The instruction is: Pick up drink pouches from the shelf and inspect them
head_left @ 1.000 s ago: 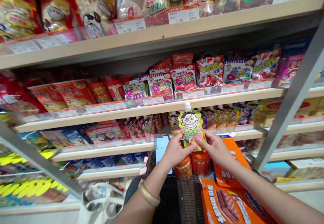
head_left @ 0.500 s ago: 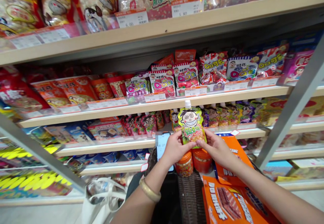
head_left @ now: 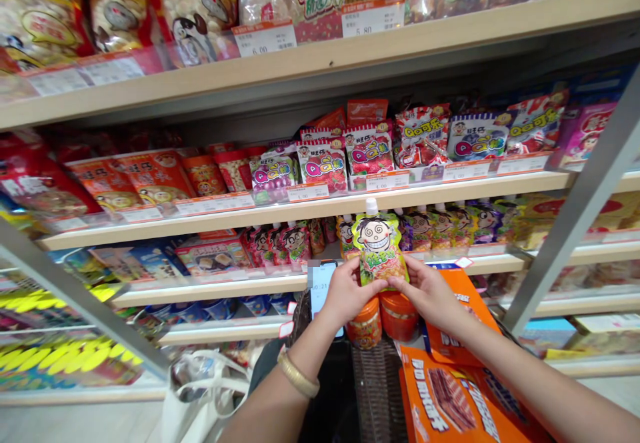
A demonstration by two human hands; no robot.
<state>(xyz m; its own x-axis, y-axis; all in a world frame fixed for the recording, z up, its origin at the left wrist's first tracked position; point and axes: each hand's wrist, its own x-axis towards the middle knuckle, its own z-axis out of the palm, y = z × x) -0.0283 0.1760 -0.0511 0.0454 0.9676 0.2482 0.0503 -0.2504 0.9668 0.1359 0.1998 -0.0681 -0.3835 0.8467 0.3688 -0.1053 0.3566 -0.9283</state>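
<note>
Just one white-capped yellow-green pouch is held, plus two round orange-lidded jars parked toward the brown wicker surface's far edge.

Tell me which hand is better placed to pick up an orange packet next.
Probably the right hand: it is nearer the orange packets, while the left hand is by the phone. Both hands hold the pouch.

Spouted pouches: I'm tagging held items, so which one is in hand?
The yellow-green pouch with the spiral-eyed cartoon, upright between the left hand and right hand; the other pouches stand behind it on the shelf.
</note>
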